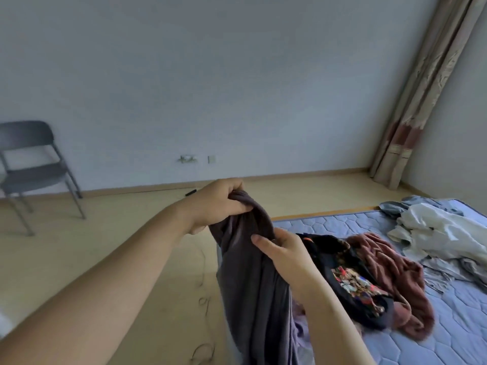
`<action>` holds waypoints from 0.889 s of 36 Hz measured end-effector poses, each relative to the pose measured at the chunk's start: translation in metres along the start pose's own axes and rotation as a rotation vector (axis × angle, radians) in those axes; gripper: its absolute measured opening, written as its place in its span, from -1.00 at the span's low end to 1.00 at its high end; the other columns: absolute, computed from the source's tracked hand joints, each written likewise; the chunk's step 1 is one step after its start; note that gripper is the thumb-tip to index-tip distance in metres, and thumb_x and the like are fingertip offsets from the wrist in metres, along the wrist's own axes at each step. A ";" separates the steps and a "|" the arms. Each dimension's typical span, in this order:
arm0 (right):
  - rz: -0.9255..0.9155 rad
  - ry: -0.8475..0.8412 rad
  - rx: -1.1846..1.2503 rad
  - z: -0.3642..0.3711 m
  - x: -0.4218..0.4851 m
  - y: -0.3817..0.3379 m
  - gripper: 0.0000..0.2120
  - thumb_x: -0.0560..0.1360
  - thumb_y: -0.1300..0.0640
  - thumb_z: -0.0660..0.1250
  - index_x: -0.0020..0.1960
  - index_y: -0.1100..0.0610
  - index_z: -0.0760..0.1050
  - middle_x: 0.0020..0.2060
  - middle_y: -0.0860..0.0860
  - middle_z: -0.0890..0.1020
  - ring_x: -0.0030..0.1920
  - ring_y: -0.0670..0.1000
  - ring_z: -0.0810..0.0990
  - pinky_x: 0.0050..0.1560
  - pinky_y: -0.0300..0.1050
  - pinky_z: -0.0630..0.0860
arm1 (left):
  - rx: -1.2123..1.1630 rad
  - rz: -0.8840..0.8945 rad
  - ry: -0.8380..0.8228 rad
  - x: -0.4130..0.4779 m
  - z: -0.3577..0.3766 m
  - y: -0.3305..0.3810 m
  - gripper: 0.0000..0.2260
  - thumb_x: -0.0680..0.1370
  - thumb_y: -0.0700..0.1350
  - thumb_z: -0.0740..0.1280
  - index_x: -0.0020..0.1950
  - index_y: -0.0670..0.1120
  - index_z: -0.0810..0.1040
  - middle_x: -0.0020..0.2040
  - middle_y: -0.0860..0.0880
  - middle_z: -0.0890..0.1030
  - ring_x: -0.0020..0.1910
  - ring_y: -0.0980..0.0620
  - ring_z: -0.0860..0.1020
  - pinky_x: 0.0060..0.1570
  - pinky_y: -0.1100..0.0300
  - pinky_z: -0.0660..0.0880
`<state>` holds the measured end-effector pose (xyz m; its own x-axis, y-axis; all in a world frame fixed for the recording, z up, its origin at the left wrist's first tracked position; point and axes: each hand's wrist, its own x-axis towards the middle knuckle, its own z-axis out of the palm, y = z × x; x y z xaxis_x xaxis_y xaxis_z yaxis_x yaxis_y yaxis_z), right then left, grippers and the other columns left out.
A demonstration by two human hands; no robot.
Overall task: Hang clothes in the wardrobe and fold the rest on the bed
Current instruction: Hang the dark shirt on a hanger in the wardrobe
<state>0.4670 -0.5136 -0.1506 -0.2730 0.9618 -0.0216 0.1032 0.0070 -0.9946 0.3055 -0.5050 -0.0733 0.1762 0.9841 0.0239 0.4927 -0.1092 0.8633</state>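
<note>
The left hand (216, 204) grips the top of the grey garment (247, 285) and the right hand (286, 258) pinches it just below, so best slide both apart to spread it flat before laying it on the bed (461, 325) at right.

The lower end of the grey garment (250, 285) is cut off by the bottom edge. The fingertips of the left hand (213, 204) are buried in its bunched top. The fingers of the right hand (284, 256) are hidden behind the cloth, and only the thumb is seen. The chair (31, 172) at far left is cropped by the left edge. The bed (448, 325) is cut off at right and bottom. A small dark object (190, 192) by the far wall cannot be made out.
</note>
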 end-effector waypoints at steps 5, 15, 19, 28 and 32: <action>-0.136 0.129 0.116 0.033 0.007 -0.012 -0.76 0.52 0.18 0.30 -0.32 0.08 0.49 -0.50 -0.15 0.46 -0.40 -0.14 0.40 -0.37 -0.30 0.31 | 0.161 -0.111 -0.088 -0.042 -0.032 -0.023 -0.88 0.49 -0.14 0.40 -0.03 0.01 0.51 -0.11 0.02 0.61 -0.14 0.08 0.57 -0.08 0.18 0.50; -0.190 -0.262 0.269 0.149 -0.024 -0.054 -0.86 0.34 0.01 0.34 -0.36 0.01 0.55 -0.31 0.09 0.45 -0.21 0.05 0.40 -0.16 -0.01 0.26 | 0.037 -0.298 0.353 -0.156 -0.090 -0.062 -0.85 0.61 -0.13 0.21 0.05 -0.09 0.56 0.08 -0.15 0.61 0.14 -0.12 0.54 0.22 -0.01 0.39; -0.182 -0.415 0.256 0.201 -0.044 -0.058 -0.76 0.47 0.09 0.36 -0.38 0.00 0.54 -0.34 0.09 0.45 -0.26 0.06 0.39 -0.22 -0.02 0.25 | -0.149 -0.313 0.608 -0.215 -0.113 -0.075 -0.84 0.60 -0.20 0.19 0.05 -0.18 0.55 0.06 -0.24 0.60 0.02 -0.10 0.56 0.21 -0.09 0.41; -0.110 -0.754 0.317 0.318 -0.109 -0.070 -0.80 0.45 0.35 0.36 -0.28 0.14 0.45 -0.42 0.14 0.45 -0.40 0.03 0.41 -0.37 -0.19 0.34 | -0.435 -0.321 1.129 -0.352 -0.152 -0.090 -0.76 0.59 -0.29 0.13 -0.19 -0.08 0.48 -0.29 -0.03 0.55 -0.27 0.04 0.49 -0.24 0.21 0.41; -0.028 -0.925 0.344 0.365 -0.132 -0.075 -0.76 0.30 0.21 0.53 -0.20 0.09 0.46 -0.25 0.22 0.43 -0.28 0.13 0.43 -0.26 -0.10 0.37 | -0.470 -0.379 1.398 -0.416 -0.171 -0.095 -0.79 0.58 -0.28 0.15 -0.20 -0.07 0.47 -0.29 -0.05 0.54 -0.30 0.03 0.50 -0.25 0.18 0.44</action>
<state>0.1464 -0.7407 -0.1105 -0.9264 0.3686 0.0775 -0.1585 -0.1950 -0.9679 0.0400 -0.8802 -0.0792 -0.9502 0.3112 -0.0183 -0.0324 -0.0403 0.9987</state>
